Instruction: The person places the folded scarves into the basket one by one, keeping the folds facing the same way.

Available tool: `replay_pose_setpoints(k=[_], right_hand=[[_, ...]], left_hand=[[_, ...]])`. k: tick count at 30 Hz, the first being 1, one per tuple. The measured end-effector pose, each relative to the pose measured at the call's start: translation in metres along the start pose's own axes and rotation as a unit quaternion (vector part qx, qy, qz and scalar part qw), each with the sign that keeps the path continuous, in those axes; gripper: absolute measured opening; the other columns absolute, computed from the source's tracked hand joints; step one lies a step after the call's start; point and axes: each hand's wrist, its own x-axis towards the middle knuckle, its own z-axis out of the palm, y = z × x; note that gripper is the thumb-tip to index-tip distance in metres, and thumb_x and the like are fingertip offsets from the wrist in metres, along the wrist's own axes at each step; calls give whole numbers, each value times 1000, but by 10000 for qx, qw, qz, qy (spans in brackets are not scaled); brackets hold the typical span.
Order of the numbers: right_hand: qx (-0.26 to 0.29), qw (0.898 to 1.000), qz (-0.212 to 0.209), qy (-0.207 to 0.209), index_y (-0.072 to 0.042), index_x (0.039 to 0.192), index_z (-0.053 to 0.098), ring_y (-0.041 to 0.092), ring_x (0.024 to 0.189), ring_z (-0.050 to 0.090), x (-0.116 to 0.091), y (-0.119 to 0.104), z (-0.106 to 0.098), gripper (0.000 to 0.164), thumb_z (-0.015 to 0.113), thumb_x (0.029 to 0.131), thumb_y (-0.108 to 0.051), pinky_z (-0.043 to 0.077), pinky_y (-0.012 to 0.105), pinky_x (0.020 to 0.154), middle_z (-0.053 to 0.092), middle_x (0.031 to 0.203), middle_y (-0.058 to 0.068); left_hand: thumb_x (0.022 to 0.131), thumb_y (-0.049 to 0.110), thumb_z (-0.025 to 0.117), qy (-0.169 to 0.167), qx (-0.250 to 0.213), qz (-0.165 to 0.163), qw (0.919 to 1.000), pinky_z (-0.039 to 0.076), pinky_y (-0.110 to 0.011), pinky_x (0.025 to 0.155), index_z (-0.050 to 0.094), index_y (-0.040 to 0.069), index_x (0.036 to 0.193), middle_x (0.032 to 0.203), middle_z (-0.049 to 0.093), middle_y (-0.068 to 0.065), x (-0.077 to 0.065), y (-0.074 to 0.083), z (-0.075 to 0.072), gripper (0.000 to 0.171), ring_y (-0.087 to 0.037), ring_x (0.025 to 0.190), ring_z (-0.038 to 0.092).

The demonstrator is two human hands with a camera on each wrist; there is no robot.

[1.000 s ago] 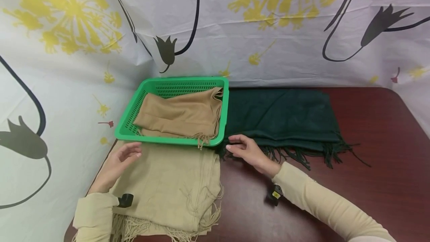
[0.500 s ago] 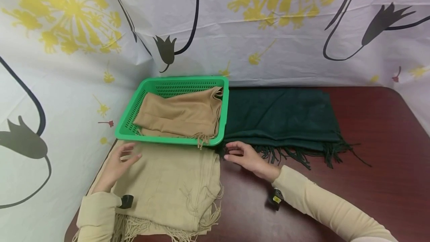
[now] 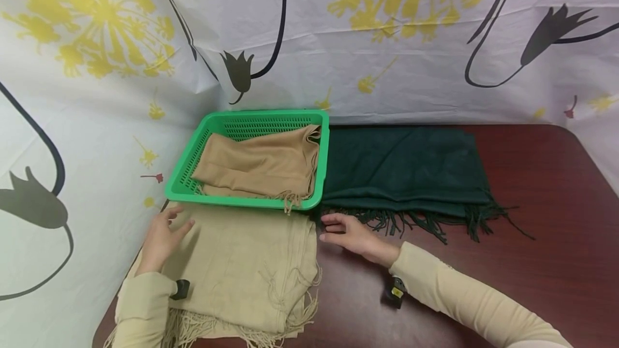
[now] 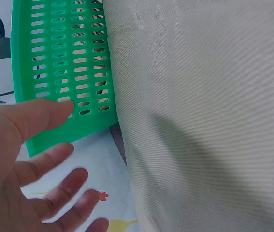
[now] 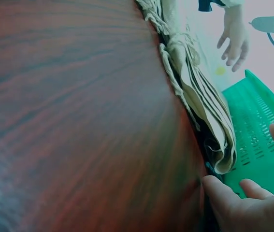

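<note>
A folded cream shawl [image 3: 246, 262] with fringed ends lies at the front left of the table. My left hand [image 3: 159, 240] is spread over its left edge, fingers apart and holding nothing; the left wrist view shows the thumb in front of the green basket's side. By the shawl's back right corner is my right hand [image 3: 355, 236], its fingers loosely bent and apart, with nothing in them. Layered folds of the shawl [image 5: 207, 106] show beside the right fingertips in the right wrist view. Behind, the green basket [image 3: 242, 202] contains a folded tan shawl [image 3: 256, 162].
Right of the basket, a folded dark green shawl [image 3: 406, 171] with fringe lies along the back of the reddish-brown table [image 3: 532, 187]. A patterned white cloth [image 3: 411, 85] hangs behind and on the left. A small black device [image 3: 180, 289] is on the left wrist.
Both hands have drawn slightly nearer to me, away from the basket, and the left fingers have spread wider. The basket and shawls have stayed in place.
</note>
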Motion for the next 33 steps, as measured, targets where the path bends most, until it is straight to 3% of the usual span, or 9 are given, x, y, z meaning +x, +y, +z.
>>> replay_pose_setpoints(k=[4,8,19,23,33], right_hand=[[4,9999,108,-85,9,126,40,36,113,43,-1,0,2,56,63,82,-17,41,38,88,42,125,25],[75,9998,148,-125,11,126,38,37,112,44,-1,0,4,57,63,82,-16,42,38,88,42,125,27],[216,9971,135,-718,12,130,31,36,112,44,-2,-1,9,60,60,84,-14,43,35,85,38,128,28],[488,9946,99,-908,15,129,28,37,113,43,-3,-2,11,59,58,85,-10,42,35,87,38,127,30],[589,9922,203,-1081,16,129,27,33,112,44,-4,-2,18,61,58,85,-11,43,32,86,39,126,29]], left_hand=[[84,23,59,217,325,-96,9992,35,-55,76,43,-10,120,109,43,-35,0,-2,0,51,-47,99,40],[84,24,59,184,518,-131,9984,36,-54,74,42,-11,121,107,42,-36,0,-3,-1,53,-47,96,40],[85,33,55,-743,695,-661,9926,30,-58,82,28,-16,126,115,32,-41,4,-8,-4,69,-53,106,27],[85,35,54,-878,665,-808,9906,27,-60,84,24,-17,127,116,27,-43,7,-14,-3,73,-54,107,22],[85,43,51,-1275,659,-1185,9825,24,-63,87,15,-20,129,120,19,-46,12,-31,-6,85,-57,110,18]])
